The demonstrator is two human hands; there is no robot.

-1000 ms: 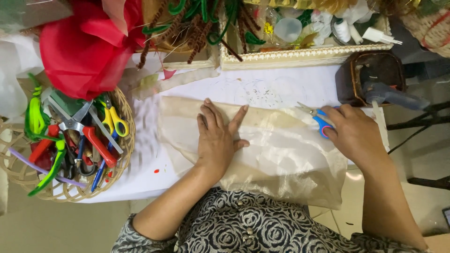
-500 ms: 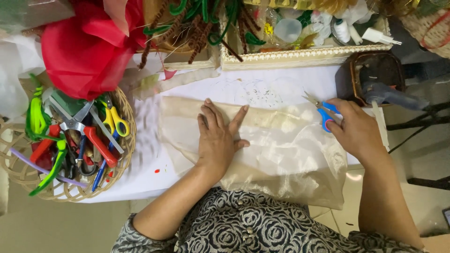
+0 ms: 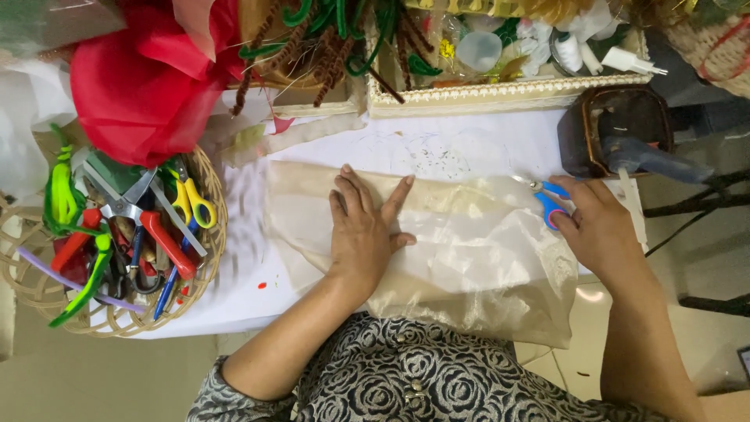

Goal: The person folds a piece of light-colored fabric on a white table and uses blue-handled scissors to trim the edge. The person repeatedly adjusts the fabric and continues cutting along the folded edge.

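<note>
A folded sheet of shiny beige fabric [image 3: 476, 258] lies across the white table [image 3: 242, 289] and hangs over its near edge. My left hand [image 3: 363, 230] rests flat on the fabric's left half, fingers spread and pointing away from me. My right hand [image 3: 598, 227] grips blue-handled scissors [image 3: 547, 199] at the fabric's right edge, the blades pointing left along its far side.
A wicker basket [image 3: 207, 258] at the left holds several scissors, pliers and pens. Red tissue [image 3: 141, 86] sits behind it. A cream-rimmed tray [image 3: 500, 90] of craft bits lines the far edge. A dark holder with a glue gun [image 3: 625, 144] stands at the right.
My right hand with the scissors has shifted slightly away from me along the fabric's right edge. The left hand has stayed put.
</note>
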